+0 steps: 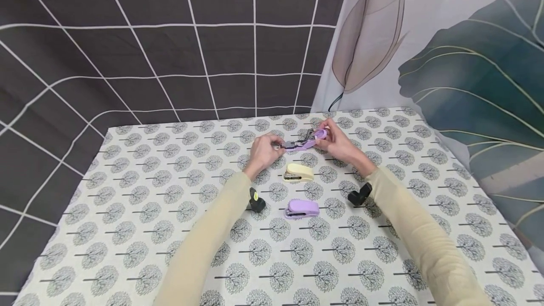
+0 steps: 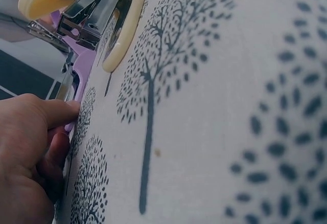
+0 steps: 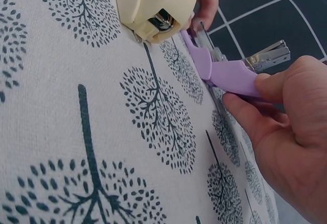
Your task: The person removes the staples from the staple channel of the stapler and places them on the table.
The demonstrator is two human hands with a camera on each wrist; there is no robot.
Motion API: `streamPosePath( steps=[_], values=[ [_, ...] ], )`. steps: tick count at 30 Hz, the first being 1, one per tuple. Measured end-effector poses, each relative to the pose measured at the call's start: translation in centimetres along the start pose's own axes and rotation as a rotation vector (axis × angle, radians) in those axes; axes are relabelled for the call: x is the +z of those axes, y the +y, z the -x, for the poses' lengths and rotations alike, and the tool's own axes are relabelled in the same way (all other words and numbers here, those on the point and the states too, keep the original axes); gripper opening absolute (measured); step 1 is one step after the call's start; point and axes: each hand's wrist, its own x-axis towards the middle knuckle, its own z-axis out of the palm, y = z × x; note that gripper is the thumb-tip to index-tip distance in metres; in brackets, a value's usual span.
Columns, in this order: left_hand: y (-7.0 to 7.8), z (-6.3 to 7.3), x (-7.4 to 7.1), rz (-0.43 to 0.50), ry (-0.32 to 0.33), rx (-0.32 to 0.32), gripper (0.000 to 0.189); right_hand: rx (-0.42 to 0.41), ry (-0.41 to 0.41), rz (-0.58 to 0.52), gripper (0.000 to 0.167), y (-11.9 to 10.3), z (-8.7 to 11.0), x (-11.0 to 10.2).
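A purple stapler (image 1: 310,143) is spread wide open near the far side of the table, its metal parts exposed. My left hand (image 1: 262,153) pinches its left end between thumb and fingers; in the left wrist view the thumb (image 2: 65,112) lies along the purple base. The right hand (image 1: 338,144) grips the other end, thumb and fingers on the purple plastic (image 3: 232,76) in the right wrist view. There, a metal magazine piece (image 3: 270,56) sticks up by the thumb. Closer to me, a pale yellow stapler (image 1: 300,172) lies between the forearms.
Another purple stapler (image 1: 302,208) lies on the tree-print tablecloth (image 1: 170,230), in line below the yellow one. A dark gridded curtain (image 1: 221,51) hangs behind the table, with a leaf-print curtain (image 1: 463,74) to the right. Black wrist cameras (image 1: 359,194) sit at both sleeves.
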Motion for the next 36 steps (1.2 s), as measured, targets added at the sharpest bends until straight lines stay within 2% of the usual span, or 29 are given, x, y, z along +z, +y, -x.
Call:
streamPosePath(
  steps=[10,21,25,29,32,36],
  values=[
    [-0.2,-0.2,0.0,0.000,0.003,0.031,0.026,0.051,0.012,-0.016,0.032,0.4,0.2,-0.4],
    [-0.4,-0.2,0.1,-0.012,0.008,0.030,0.026,0.036,0.005,0.015,0.032,0.5,0.4,-0.6],
    [-0.4,-0.2,0.2,-0.016,0.005,0.027,0.026,0.038,-0.009,0.053,0.040,0.4,0.7,-0.9],
    [-0.5,-0.2,0.2,-0.017,0.005,0.031,0.026,0.042,-0.014,0.075,0.060,-0.3,1.2,-1.4],
    [-0.5,-0.2,0.3,-0.011,0.007,0.029,0.026,0.013,0.034,0.130,0.066,-1.0,1.6,-1.8],
    [-0.6,-0.2,0.2,-0.016,0.012,0.038,0.026,-0.080,0.200,0.239,0.060,-2.3,1.7,-2.1]
  ],
)
